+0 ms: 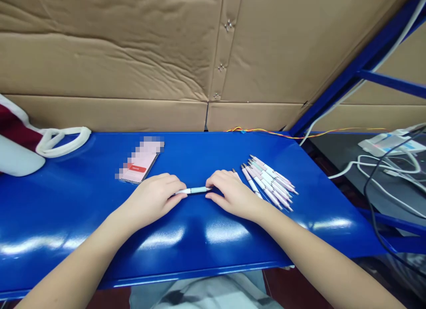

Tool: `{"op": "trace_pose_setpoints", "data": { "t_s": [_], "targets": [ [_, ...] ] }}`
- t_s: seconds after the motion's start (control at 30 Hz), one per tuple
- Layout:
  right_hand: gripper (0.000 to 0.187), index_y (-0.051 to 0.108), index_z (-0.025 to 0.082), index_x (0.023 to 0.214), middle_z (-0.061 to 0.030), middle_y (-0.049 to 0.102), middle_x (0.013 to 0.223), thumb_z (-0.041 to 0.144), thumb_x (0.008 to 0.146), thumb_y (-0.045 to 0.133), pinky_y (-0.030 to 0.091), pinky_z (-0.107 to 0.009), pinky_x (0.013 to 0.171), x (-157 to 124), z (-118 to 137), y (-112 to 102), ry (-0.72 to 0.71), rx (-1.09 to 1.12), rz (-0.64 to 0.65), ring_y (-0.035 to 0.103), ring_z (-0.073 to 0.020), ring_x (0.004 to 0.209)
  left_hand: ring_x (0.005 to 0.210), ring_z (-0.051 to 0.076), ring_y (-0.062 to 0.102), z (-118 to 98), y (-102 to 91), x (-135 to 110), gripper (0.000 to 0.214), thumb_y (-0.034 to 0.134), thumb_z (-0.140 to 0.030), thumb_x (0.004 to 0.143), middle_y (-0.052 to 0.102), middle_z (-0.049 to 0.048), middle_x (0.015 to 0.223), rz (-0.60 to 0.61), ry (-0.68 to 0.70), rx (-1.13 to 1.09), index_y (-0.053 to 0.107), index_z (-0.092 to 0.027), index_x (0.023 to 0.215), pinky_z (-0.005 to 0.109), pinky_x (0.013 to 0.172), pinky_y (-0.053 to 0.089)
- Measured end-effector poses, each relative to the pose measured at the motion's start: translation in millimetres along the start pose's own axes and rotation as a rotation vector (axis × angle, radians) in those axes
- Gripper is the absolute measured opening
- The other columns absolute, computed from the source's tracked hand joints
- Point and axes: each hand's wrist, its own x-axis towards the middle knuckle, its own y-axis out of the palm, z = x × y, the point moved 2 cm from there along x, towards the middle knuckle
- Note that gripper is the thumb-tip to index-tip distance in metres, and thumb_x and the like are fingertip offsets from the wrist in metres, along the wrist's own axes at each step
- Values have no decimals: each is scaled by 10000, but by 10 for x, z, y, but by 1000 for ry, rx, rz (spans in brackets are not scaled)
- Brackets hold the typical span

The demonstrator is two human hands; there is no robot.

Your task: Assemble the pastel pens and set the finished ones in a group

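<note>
A white and pale green pen (199, 190) lies level between my two hands, above the blue table. My left hand (159, 192) pinches its white end between thumb and fingers. The thumb and fingers of my right hand (230, 191) close on the pen's tip at the other end. Just beyond my right hand, a pile of several similar pens (271, 182) in white, pink and green rests on the table, partly covered by that hand. Past my left hand lies a pink notepad-like item (143, 160) with a red label, partly blurred out.
The blue table (199, 242) has a rounded front edge. A white tube-like object (18, 156) and a white strap (66, 140) are at the left. Brown cardboard (133, 56) walls the back. White cables (392, 167) and a blue frame (339, 73) stand at the right.
</note>
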Motion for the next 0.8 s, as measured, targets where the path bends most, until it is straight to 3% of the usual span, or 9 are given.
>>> {"op": "trace_pose_setpoints", "data": {
  "t_s": [0.17,0.27,0.37,0.5,0.7,0.8],
  "targets": [
    [209,600,187,905,-55,594,902,292,956,427,323,-313,765,12,14,24,-41,-48,-2,495,-180,852,835,168,581,-16,7,3,265,414,-364,947,664,12,905,-3,-2,-17,637,-224,969,294,771,436],
    [210,604,190,939,-63,602,938,349,937,466,342,-316,785,12,3,-21,-25,-60,-11,512,-193,890,823,173,584,-13,-7,4,253,435,-368,932,665,10,889,5,-29,1,645,-227,954,295,752,435],
    [295,573,174,1057,-84,617,993,414,892,529,373,-321,788,-3,-112,-149,117,-115,-87,545,-218,915,794,186,588,66,-38,20,257,458,-382,906,663,20,865,-24,-133,55,655,-218,914,307,730,434],
    [279,558,148,1079,-72,661,834,356,902,499,388,-355,811,-30,-349,-300,362,-324,-92,606,-240,808,800,227,588,263,-54,62,286,463,-390,879,661,48,821,-85,-266,198,664,-193,828,352,749,422],
    [247,561,130,1058,-126,687,857,297,890,490,420,-347,742,-7,-382,-236,429,-467,54,643,-284,828,821,271,587,438,-11,82,304,472,-405,857,656,79,790,-90,-337,320,677,-188,799,380,726,411],
    [223,573,121,1053,-141,688,867,202,884,453,425,-339,707,-3,-348,-201,429,-416,46,648,-278,818,862,299,588,418,-21,71,355,484,-483,851,665,97,847,-139,-349,350,676,-185,861,393,720,411]
  ]
}}
